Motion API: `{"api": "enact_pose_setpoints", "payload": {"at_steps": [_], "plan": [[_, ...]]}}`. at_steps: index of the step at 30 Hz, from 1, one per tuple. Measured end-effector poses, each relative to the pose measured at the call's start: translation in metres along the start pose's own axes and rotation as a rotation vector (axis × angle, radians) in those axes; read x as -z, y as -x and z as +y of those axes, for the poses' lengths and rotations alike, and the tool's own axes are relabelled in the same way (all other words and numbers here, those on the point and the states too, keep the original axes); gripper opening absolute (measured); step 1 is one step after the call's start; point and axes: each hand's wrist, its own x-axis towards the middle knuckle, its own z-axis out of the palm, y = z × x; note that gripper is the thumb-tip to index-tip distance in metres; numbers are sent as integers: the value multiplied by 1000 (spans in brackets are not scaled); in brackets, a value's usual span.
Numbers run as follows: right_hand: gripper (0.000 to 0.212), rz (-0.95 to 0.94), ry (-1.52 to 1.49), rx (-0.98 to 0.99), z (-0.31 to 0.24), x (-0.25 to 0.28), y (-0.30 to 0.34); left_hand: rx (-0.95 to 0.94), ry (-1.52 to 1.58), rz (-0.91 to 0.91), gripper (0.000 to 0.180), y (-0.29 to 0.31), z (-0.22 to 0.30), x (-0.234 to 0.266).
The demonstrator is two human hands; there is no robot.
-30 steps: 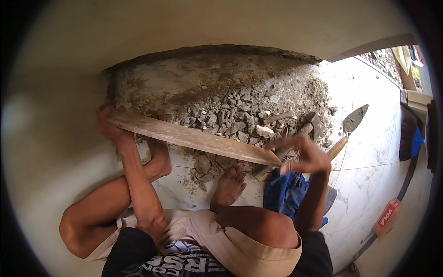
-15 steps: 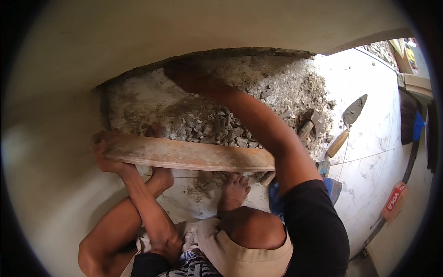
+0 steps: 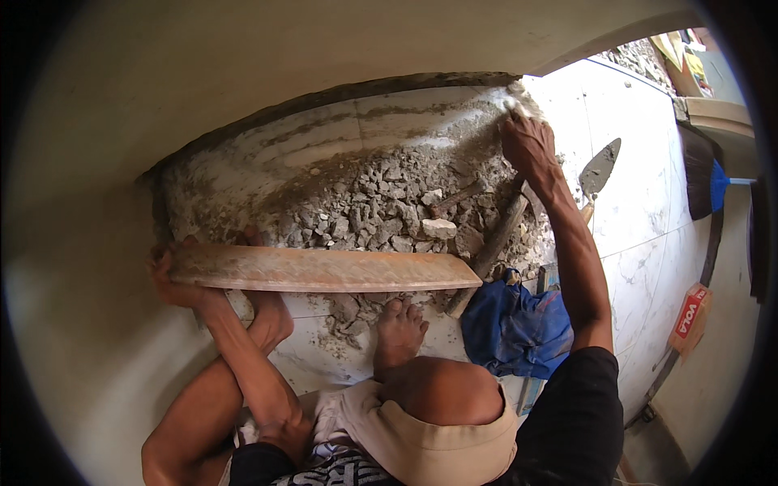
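Observation:
A long, narrow strip of tile (image 3: 324, 270) with a reddish-brown, dusty face is held low over the floor in front of me. My left hand (image 3: 172, 279) is closed around its left end. At the far right, by the foot of the wall, my right hand (image 3: 531, 146) is closed, with something whitish and blurred (image 3: 523, 99) at its fingers. Grey rubble (image 3: 381, 211) lies heaped beyond the strip. A wooden-handled tool (image 3: 501, 235) leans on the heap near the strip's right end, and a rusty rod (image 3: 455, 198) rests on the rubble.
A pointed trowel (image 3: 600, 168) lies on white marbled tiles (image 3: 640, 202) at the right. Near my right knee is a crumpled blue cloth (image 3: 519, 328). Along the right wall are a broom (image 3: 705, 180) and a red-and-brown box (image 3: 690, 320). My bare foot (image 3: 399, 336) stands behind the strip.
My right hand has swept from the left-middle of the wall base to its right end, uncovering paler floor along the wall. My left hand still holds the tile strip.

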Motion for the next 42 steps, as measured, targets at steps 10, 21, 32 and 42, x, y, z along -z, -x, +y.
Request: {"api": "enact_pose_setpoints", "payload": {"at_steps": [10, 21, 32, 42], "plan": [[51, 368, -151, 724, -108, -61, -73, -87, -148, -59, 27, -2, -6, -10], [45, 596, -84, -143, 86, -21, 48, -163, -284, -60, 21, -17, -41, 17], [25, 91, -558, 296, -65, -58, 190, -716, -770, -336, 28, -80, -92, 61], [12, 637, -1067, 46, -35, 10, 88, -750, -1196, -467, 68, -95, -110, 22]]}}
